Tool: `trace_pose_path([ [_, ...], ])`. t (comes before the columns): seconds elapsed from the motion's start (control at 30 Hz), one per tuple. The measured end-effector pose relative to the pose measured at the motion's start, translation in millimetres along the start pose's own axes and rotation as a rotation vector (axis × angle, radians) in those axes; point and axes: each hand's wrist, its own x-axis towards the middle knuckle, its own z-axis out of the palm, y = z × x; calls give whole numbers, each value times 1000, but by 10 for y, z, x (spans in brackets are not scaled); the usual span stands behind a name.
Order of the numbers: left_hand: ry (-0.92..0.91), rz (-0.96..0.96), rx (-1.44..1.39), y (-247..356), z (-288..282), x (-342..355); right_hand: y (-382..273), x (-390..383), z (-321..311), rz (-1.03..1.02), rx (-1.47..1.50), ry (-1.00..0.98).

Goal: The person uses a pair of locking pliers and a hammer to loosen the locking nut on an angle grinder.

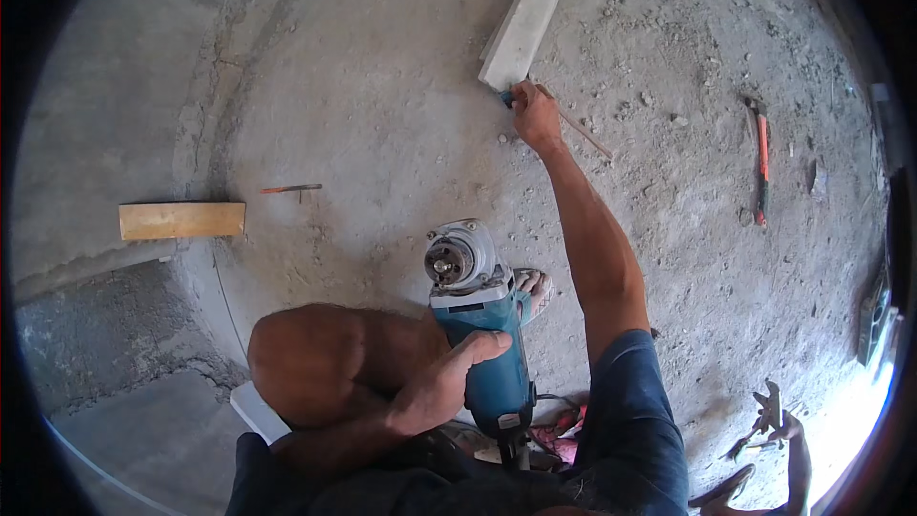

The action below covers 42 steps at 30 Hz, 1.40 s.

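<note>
rough grey concrete floor [382,134] fills most of the frame, strewn with grit and rubble [659,67] toward the upper right. the left forearm comes in from the lower left, nearly level, beside a bent bare knee [306,363], and the left grip [444,384] is clamped round the teal body of a grinder [497,363] at lower centre, its thumb laid across the top. the grinder stands tilted lengthwise up the frame, its round metal head toward the top, just beside a sandalled foot [535,294]. the right arm reaches long and almost straight from the dark sleeve [630,401] up to the upper centre, where the right grip [537,117] is bent down with its fingers bunched at the near end of a pale slab [523,29]. a small blue piece [506,96] shows at the fingertips; i cannot tell whether they are closed on it. a thin stick [585,134] slants away to the right of that hand. a wooden board [181,221] lies at the left, an orange-handled tool [762,167] at the right, and another person's hand [789,428] shows at lower right.
</note>
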Motion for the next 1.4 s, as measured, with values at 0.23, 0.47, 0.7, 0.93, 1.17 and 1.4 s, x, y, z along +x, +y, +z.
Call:
trace_pose_path([
  [0.23,-18,177,30,-41,1,141,-93,-73,-135,-97,-4,238],
  [0.47,-108,295,127,51,23,155,-569,-1333,-958,17,284,385],
  [0.7,-123,301,128,5,29,338,-1930,-3606,-1834,502,764,238],
  [0.93,-197,386,134,41,482,218,-3042,-4642,-1991,572,507,222],
  [1.17,-132,619,473,-212,857,42,-3279,-4920,-1911,596,255,266],
  [1.4,-145,644,581,-516,824,7,-3415,-5090,-1772,623,-43,306],
])
